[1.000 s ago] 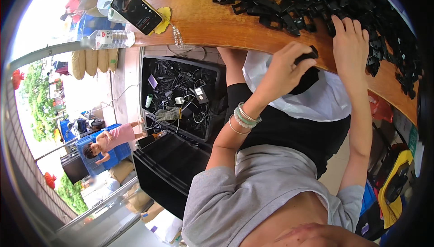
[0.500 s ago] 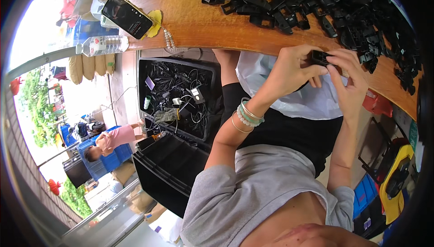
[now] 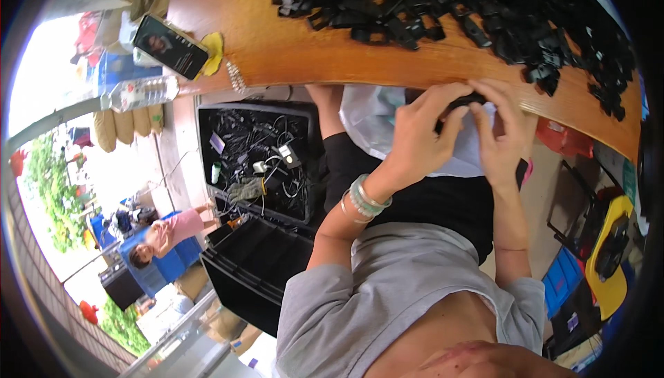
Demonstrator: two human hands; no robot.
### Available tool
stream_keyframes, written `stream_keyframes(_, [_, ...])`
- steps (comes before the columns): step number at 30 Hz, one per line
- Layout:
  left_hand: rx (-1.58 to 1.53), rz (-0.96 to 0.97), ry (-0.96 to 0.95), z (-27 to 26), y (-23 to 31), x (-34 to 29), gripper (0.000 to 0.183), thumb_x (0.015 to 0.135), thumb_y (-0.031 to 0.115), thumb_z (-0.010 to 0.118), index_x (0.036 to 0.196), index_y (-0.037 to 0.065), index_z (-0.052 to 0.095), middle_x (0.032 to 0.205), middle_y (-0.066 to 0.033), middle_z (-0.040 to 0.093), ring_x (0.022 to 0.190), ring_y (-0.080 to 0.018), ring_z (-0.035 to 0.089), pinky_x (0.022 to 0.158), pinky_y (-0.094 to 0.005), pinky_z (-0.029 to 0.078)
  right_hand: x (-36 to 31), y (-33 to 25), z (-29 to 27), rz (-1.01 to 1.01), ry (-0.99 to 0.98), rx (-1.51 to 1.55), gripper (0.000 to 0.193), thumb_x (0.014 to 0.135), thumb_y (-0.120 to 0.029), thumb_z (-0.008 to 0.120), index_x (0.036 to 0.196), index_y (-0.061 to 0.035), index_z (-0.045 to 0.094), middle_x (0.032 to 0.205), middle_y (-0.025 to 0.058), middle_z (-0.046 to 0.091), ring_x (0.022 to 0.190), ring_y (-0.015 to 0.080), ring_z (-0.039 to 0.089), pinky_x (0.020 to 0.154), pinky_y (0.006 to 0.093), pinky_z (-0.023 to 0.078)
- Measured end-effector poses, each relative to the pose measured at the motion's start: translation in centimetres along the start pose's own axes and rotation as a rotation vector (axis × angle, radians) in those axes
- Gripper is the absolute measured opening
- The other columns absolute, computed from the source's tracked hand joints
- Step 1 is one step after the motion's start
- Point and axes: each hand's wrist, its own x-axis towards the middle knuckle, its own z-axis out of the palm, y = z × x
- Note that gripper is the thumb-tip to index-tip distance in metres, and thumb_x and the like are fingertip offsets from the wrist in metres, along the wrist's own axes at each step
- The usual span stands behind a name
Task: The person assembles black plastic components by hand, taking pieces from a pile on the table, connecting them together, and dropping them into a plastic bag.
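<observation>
Both of my hands meet at the near edge of the wooden table (image 3: 290, 53). Between their fingertips is a small black plastic part (image 3: 466, 101), mostly covered by fingers. My left hand (image 3: 425, 136), bracelets on its wrist, grips one side of it, while my right hand (image 3: 503, 139) pinches the other side with thumb and fingers. Beyond them a wide pile of similar black plastic parts (image 3: 477, 8) is spread over the tabletop. A white plastic bag (image 3: 363, 118) lies over my lap beneath the hands.
On the table's left stand a phone (image 3: 170, 46) on a yellow holder and a beaded string (image 3: 236, 76). A clear bottle (image 3: 142, 93) lies beside them. Below are a black crate (image 3: 204, 136) of cables and a black bin (image 3: 256, 260). Another person (image 3: 166, 235) is farther left.
The view has shifted a little. My fingers have closed further round the black part, which shows less than before and seems turned. Both hands still hold it together.
</observation>
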Motion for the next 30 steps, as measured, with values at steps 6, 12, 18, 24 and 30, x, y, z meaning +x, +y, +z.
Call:
stream_keyframes(6, [-1.038,-0.461,0.278,-3.6,-0.9,0.4,0.014,0.088,0.017,0.056,0.088,0.004,0.05,0.08,-0.0076,0.054,0.066,-0.0165,0.056,0.049,-0.0242,0.046,2.3,0.6,-0.5,-0.11,0.017,-0.228,0.022,0.074,0.003,0.067,0.096,0.0006,0.064,0.095,0.0097,0.058,0.078,0.022,0.057,0.069,0.029,0.045])
stream_keyframes(12, [-0.131,-0.312,0.15,-7.9,-2.3,3.7,0.013,0.086,0.007,0.06,0.078,0.001,0.052,0.067,-0.0009,0.05,0.055,-0.0109,0.051,0.046,-0.0238,0.042,6.3,2.7,0.7,-0.301,0.05,-0.875,0.024,0.078,-0.009,0.065,0.101,-0.0026,0.062,0.094,0.005,0.057,0.089,0.0235,0.05,0.075,0.0355,0.04])
stream_keyframes(18, [0.689,0.194,0.154,-8.1,-4.6,4.6,0.015,0.071,-0.004,0.068,0.085,0.001,0.065,0.067,-0.0107,0.053,0.054,-0.0236,0.052,0.054,-0.0335,0.044,5.3,3.0,0.9,-0.297,0.043,-0.821,0.025,0.075,-0.01,0.067,0.098,-0.0022,0.061,0.092,0.0065,0.057,0.089,0.0252,0.051,0.074,0.0369,0.04])
stream_keyframes(24, [0.406,0.174,0.199,-7.7,-3.7,2.9,0.014,0.076,-0.005,0.067,0.087,-0.003,0.06,0.092,-0.0126,0.059,0.062,-0.0116,0.056,0.052,-0.0223,0.044,4.6,1.7,0.5,-0.188,0.077,-0.73,0.03,0.068,-0.009,0.075,0.092,-0.006,0.056,0.087,0.0069,0.057,0.084,0.0271,0.052,0.071,0.037,0.04])
stream_keyframes(30, [0.027,-0.138,0.007,-5.2,-1.2,2.0,0.031,0.074,0.005,0.074,0.1,-0.001,0.059,0.085,-0.0065,0.062,0.063,-0.0084,0.056,0.052,-0.0211,0.043,3.5,0.3,-0.3,0.135,0.092,0.002,0.023,0.071,0.001,0.072,0.09,-0.0018,0.059,0.088,0.0062,0.059,0.076,0.0185,0.055,0.063,0.0254,0.043])
